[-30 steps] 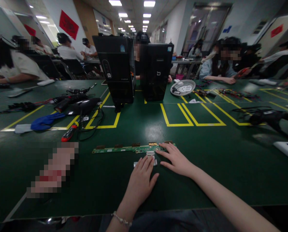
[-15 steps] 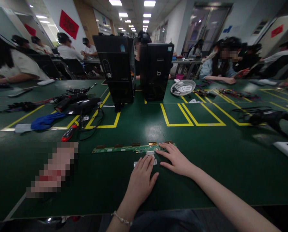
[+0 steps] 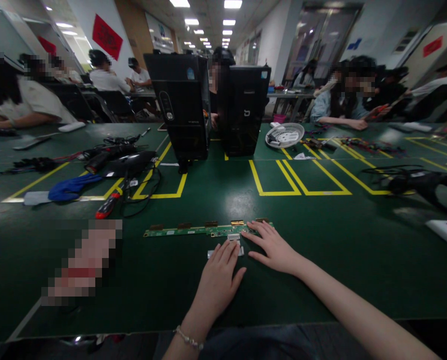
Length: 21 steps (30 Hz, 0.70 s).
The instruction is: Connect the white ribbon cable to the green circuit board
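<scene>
A long, narrow green circuit board lies flat on the dark green table, with copper-coloured tabs along its far edge. My right hand rests over the board's right end, fingers spread, fingertips on it. Palm down, my left hand lies with its fingers stretched over a whitish flat piece at the board's near edge. A white connector or flat cable shows just beyond those fingertips; the left fingers cover most of what is beneath them.
Two black computer towers stand at the middle back. To the left lie a red-and-black screwdriver, a blue glove and dark cables. A white round basket sits back right; a black cabled device lies right. Other people sit around.
Both my hands and the circuit board stay in place. Between the two towers, another person's hand has come into view.
</scene>
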Each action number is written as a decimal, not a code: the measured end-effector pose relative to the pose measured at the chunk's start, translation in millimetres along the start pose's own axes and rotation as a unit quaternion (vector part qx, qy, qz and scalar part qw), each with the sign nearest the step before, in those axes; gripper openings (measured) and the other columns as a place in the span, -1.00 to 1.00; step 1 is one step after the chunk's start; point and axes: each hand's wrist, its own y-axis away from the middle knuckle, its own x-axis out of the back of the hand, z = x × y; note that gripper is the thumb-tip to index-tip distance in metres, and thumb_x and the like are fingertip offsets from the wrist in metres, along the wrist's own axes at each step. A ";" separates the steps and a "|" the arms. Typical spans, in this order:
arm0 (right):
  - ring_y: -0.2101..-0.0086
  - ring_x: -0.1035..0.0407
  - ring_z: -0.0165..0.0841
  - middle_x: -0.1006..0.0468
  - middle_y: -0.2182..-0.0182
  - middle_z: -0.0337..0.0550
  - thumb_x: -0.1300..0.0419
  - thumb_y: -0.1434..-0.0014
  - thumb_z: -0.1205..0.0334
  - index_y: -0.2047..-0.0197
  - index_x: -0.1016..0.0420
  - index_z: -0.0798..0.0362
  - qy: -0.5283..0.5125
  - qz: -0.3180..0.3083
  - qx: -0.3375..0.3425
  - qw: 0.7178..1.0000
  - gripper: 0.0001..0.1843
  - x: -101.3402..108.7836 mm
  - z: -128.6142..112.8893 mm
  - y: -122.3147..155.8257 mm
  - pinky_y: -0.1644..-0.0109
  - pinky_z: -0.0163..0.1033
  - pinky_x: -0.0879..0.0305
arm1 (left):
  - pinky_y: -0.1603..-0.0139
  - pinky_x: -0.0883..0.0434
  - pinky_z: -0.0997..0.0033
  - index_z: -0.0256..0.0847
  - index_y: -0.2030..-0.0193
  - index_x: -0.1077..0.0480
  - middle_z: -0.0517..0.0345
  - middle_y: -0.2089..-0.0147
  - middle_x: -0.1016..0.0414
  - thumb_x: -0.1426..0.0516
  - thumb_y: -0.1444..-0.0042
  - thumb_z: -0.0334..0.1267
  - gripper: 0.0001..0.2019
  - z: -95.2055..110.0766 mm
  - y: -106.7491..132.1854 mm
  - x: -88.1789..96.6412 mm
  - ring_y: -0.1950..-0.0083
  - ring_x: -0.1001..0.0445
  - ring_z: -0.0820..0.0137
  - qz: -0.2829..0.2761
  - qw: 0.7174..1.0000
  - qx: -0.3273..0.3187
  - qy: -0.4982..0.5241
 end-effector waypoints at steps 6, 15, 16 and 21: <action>-0.32 0.08 -0.11 -0.10 -0.34 0.01 0.00 -0.30 -0.12 -0.36 -0.14 -0.12 -0.004 -0.005 0.006 1.000 -0.38 -0.4 1.3 0.8 -0.34 0.19 0.09 | -0.32 -0.22 0.00 -0.35 -0.32 -0.16 -0.15 -0.34 -0.25 -0.03 -0.32 -0.18 -0.51 -2.1 -1.0 3.2 -0.36 -0.18 0.14 -0.030 1.000 -0.004 0.004; -0.33 0.09 -0.11 -0.09 -0.34 -0.01 -0.01 -0.30 -0.11 -0.37 -0.13 -0.12 -0.012 -0.004 0.010 1.000 -0.38 0.9 0.8 1.1 -0.34 0.20 0.11 | -0.30 -0.24 0.05 -0.22 -0.34 -0.14 -0.04 -0.36 -0.23 0.00 -0.34 -0.12 -0.52 -16.8 -5.4 14.0 -0.37 -0.18 0.17 -0.067 0.997 -0.034 0.017; -0.33 0.09 -0.11 -0.09 -0.35 -0.01 -0.01 -0.30 -0.11 -0.37 -0.13 -0.12 -0.013 -0.005 0.009 1.000 -0.37 1.3 0.6 1.0 -0.34 0.20 0.11 | -0.30 -0.23 0.05 -0.21 -0.34 -0.14 -0.03 -0.36 -0.23 -0.01 -0.34 -0.12 -0.51 -18.3 -5.8 15.1 -0.37 -0.17 0.17 -0.074 0.996 -0.039 0.017; -0.32 0.08 -0.09 -0.09 -0.34 -0.02 -0.01 -0.30 -0.10 -0.37 -0.12 -0.14 -0.019 -0.010 0.004 1.000 -0.37 3.5 -0.9 1.0 -0.33 0.22 0.07 | -0.31 -0.23 0.04 -0.24 -0.35 -0.14 -0.05 -0.36 -0.22 -0.02 -0.33 -0.11 -0.50 -18.8 -6.6 16.6 -0.37 -0.16 0.16 -0.082 0.996 -0.042 0.010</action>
